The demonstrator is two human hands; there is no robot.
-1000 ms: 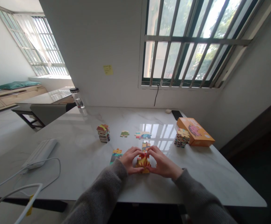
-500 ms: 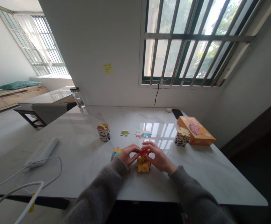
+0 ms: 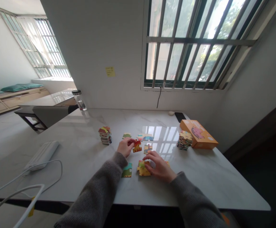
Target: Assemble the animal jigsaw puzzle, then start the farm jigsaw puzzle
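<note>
My left hand point(image 3: 125, 147) pinches a red and orange puzzle piece point(image 3: 137, 147) by its left edge, over the middle of the table. Closer to me, my right hand point(image 3: 161, 167) is curled with thumb and fingertips on a yellow puzzle piece point(image 3: 143, 168); whether others lie under it, I cannot tell. Between the hands lies a small puzzle piece point(image 3: 148, 149). A green and teal piece point(image 3: 127, 170) is near my left wrist. Farther back are a blue and white joined pair point(image 3: 145, 137) and a green piece point(image 3: 127, 136), partly hidden by my left hand.
One stack of puzzle pieces point(image 3: 105, 135) stands left, another stack point(image 3: 184, 140) right, beside an orange box point(image 3: 199, 134). A phone point(image 3: 180, 117) lies at the back. A bottle point(image 3: 80, 100) stands at the far left corner, and a white device point(image 3: 43, 154) with cables lies left.
My left hand has moved up and away from the right hand, carrying the red and orange puzzle piece. My right hand stays low, by the yellow piece, which now shows more fully.
</note>
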